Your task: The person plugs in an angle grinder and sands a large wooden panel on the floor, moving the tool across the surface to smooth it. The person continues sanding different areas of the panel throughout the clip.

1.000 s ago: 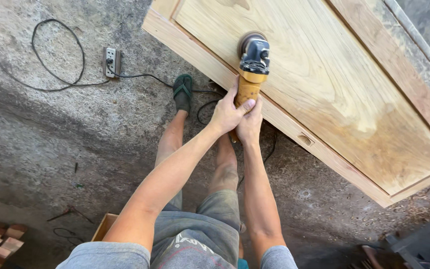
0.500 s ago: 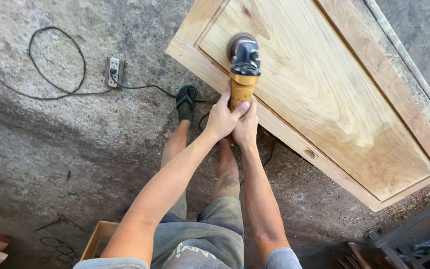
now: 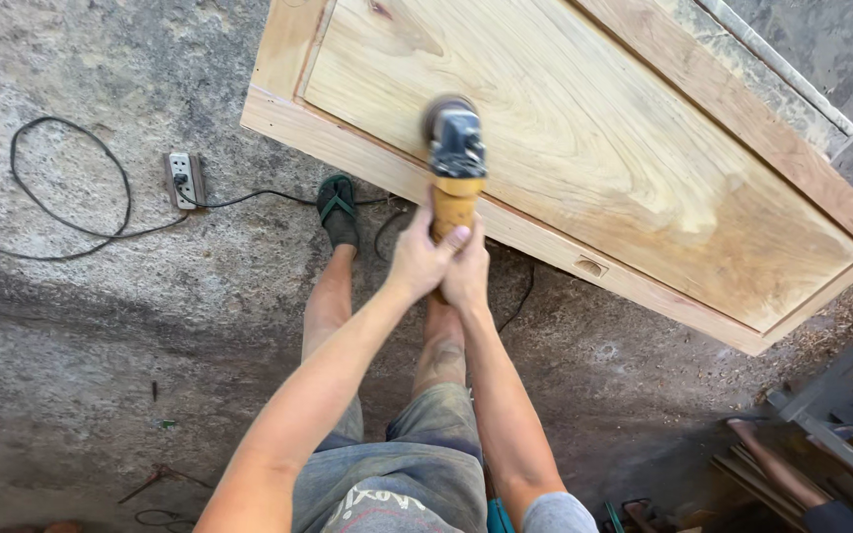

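1. Two bare forearms run up from six o'clock and meet near the middle of the view, which puts both wrists in line behind one tool.
2. Closest of the pair, the left hand (image 3: 417, 262) is closed fully round the orange handle of the grey-headed angle grinder (image 3: 456, 168), thumb laid up along the grip, a hold that would steady the tool against twisting.
3. Just beside it at three o'clock, touching it, the right hand (image 3: 468, 278) wraps the same handle lower down; its fingers curl out of sight underneath, so how tight they close cannot be told, though the hand is plainly clasped on the tool.
4. At eleven o'clock of the hands a foot in a dark green rubber sandal (image 3: 338, 209) is planted on the rough grey concrete floor (image 3: 101, 345), just beside the panel's edge, a braced stance.
5. At twelve o'clock the grinder's blurred disc lies flat on the pale wooden framed door panel (image 3: 594, 158), near its lower frame rail.
6. Far out at nine o'clock, a black cable (image 3: 61, 207) loops across the floor to a white socket strip (image 3: 183, 180), well apart from the disc.
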